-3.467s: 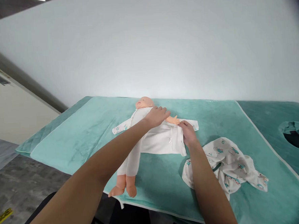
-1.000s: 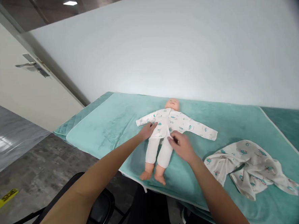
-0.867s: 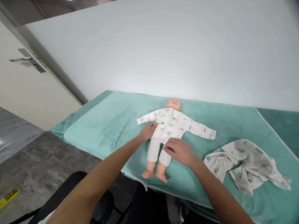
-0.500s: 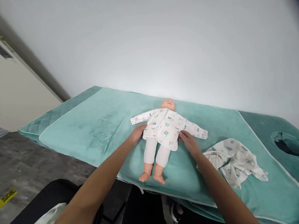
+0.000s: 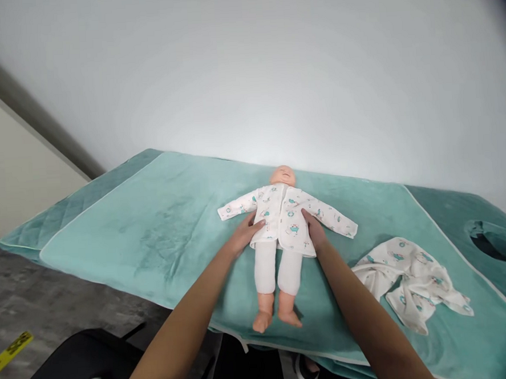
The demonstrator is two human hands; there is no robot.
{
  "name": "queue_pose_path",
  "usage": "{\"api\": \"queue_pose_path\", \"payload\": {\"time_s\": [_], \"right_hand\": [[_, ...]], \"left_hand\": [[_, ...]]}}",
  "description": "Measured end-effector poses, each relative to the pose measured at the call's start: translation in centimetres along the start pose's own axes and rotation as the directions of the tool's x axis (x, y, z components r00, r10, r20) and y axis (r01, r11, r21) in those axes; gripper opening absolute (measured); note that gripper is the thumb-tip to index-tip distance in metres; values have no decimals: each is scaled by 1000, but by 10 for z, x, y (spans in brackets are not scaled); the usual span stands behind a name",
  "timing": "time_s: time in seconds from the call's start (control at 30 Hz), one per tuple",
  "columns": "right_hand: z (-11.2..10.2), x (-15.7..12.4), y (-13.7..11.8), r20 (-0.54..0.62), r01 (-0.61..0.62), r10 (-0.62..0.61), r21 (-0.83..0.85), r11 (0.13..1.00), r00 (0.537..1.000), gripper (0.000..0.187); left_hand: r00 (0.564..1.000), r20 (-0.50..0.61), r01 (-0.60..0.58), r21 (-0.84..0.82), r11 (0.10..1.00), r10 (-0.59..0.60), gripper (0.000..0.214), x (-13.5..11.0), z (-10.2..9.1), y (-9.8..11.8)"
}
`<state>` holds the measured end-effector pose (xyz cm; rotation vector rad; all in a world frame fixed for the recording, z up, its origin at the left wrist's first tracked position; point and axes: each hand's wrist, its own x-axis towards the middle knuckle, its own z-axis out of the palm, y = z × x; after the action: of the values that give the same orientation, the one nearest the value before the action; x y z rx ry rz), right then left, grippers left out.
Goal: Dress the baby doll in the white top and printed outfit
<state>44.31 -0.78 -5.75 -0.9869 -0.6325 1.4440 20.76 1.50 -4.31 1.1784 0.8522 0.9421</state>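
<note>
Two hands at work: left hand [image 5: 247, 234] and right hand [image 5: 315, 230] cup the sides of the doll [image 5: 265, 267], on its back on the bed [image 5: 136, 236]. Can't tell whether either grips the jacket [image 5: 292, 220]. Step looks like settling the jacket; next move calls for light, even handling.

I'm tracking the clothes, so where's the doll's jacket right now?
In the head view, the jacket is just below and right of centre, on the doll lying on the green bed, between the left hand and the right hand.
</note>
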Motion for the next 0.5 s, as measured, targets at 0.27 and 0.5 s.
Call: {"api": "queue_pose_path", "payload": {"time_s": [0.27, 0.5], "right_hand": [[-4, 32, -21, 108, 27, -31, 43, 999, 994, 55], [-13, 61, -21, 99, 114, -114, 2, 993, 989, 50]], "left_hand": [[985, -122, -121, 30, 992, 124, 64, 48, 40, -7], [934, -265, -197, 173, 965, 239, 42, 72, 34, -18]]}}
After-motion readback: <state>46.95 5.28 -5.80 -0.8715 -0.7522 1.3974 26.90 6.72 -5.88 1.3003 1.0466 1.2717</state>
